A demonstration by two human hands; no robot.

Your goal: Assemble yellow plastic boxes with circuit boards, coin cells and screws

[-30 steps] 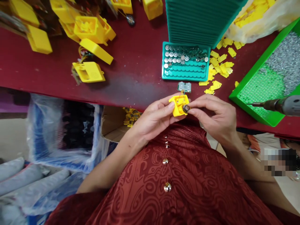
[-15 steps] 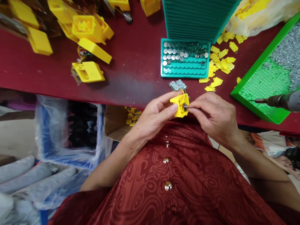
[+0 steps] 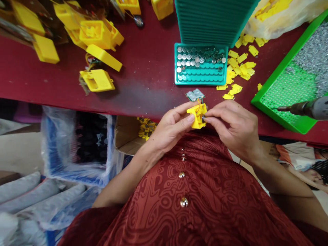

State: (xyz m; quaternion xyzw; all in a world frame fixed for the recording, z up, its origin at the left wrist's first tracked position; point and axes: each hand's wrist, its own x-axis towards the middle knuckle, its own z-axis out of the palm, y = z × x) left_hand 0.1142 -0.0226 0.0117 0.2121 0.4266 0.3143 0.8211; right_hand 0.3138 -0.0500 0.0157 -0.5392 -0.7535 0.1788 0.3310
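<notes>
My left hand (image 3: 172, 124) is closed on a small yellow plastic housing (image 3: 197, 118), its thumb pressed on the near face. Thin wires run from the housing to a grey-and-green circuit board (image 3: 195, 94) just beyond it. At the housing's right side, my right hand (image 3: 234, 124) pinches a small round button cell (image 3: 203, 118) between thumb and forefinger, at the opening. How deep the cell sits is hidden by the fingertips. Ahead of both hands lies a teal tray (image 3: 205, 81) with rows of button cells, some of its slots bare.
A tall stack of teal trays (image 3: 215, 20) stands behind. Small yellow covers (image 3: 235, 89) lie to its right, beside a green basket (image 3: 279, 112) of metal bits and a screwdriver (image 3: 304, 108). Yellow housings (image 3: 98, 80) sit at left. Below the table edge are a carton (image 3: 125, 131) and a blue crate (image 3: 110, 136).
My right fingertips have moved slightly in against the button cell at the housing's opening, covering more of it. The left hand keeps its hold; the whole view has shifted a little.
</notes>
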